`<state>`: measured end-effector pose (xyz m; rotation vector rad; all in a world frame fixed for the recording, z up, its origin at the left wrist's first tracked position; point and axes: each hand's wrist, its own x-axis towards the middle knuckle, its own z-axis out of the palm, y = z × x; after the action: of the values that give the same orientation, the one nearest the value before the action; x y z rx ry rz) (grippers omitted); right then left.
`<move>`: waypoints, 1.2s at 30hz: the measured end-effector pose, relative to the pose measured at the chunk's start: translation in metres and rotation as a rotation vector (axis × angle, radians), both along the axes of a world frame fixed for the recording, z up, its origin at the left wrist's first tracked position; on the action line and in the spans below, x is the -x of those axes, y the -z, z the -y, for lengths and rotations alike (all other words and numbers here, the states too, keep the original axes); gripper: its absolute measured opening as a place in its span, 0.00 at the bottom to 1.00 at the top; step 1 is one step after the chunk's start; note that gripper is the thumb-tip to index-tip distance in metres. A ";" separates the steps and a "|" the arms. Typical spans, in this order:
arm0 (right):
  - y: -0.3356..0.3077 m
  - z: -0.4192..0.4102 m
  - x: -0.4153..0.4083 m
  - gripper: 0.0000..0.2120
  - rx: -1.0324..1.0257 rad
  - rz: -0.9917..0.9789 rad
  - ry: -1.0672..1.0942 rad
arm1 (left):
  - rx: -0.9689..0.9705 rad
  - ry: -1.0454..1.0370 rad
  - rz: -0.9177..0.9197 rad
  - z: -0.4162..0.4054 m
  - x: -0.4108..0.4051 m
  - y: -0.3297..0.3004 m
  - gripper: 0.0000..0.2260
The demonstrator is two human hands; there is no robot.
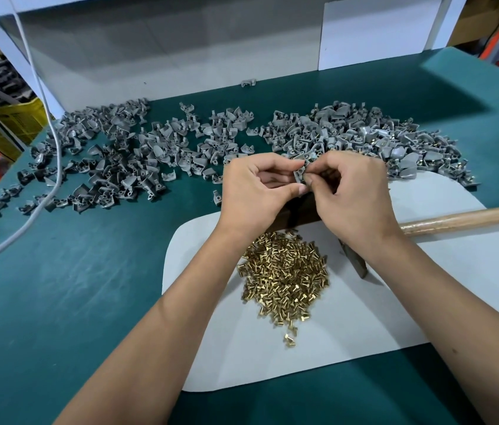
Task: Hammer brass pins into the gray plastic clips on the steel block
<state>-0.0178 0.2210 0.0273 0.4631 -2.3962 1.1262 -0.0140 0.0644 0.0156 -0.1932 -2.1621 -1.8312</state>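
While both my hands are raised over the steel block (pixel 295 211), I hold one gray clip (pixel 301 176) between them: my left hand (pixel 256 191) pinches it from the left side with thumb and fingers, and my right hand (pixel 351 191) pinches at its right side with curled fingers. I cannot tell if a pin is already between my right fingertips, because they hide it.

On the white sheet (pixel 364 317), near its front edge, lies the heap of brass pins (pixel 285 273), which looks large. Along the back of the green table (pixel 73 286) the clips lie in two groups. The pile toward the back left (pixel 113 157) shows no brass, so I judge these are waiting. The pile toward the back right (pixel 374 133) shows small yellow spots, so I judge these are finished.

Beside my right wrist, at the right edge of the sheet, lies the hammer (pixel 469 217); nobody holds it. I judge that this clip must first sit on the block with its pin, and the strike is not yet done. Many clips are left.
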 end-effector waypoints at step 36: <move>0.001 -0.017 0.015 0.02 -0.008 -0.200 -0.119 | -0.114 0.032 -0.045 -0.006 -0.002 -0.005 0.12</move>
<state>-0.0332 0.2378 0.0268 0.6953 -2.2253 1.0659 -0.0118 0.0700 0.0206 -0.2430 -2.0291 -1.9419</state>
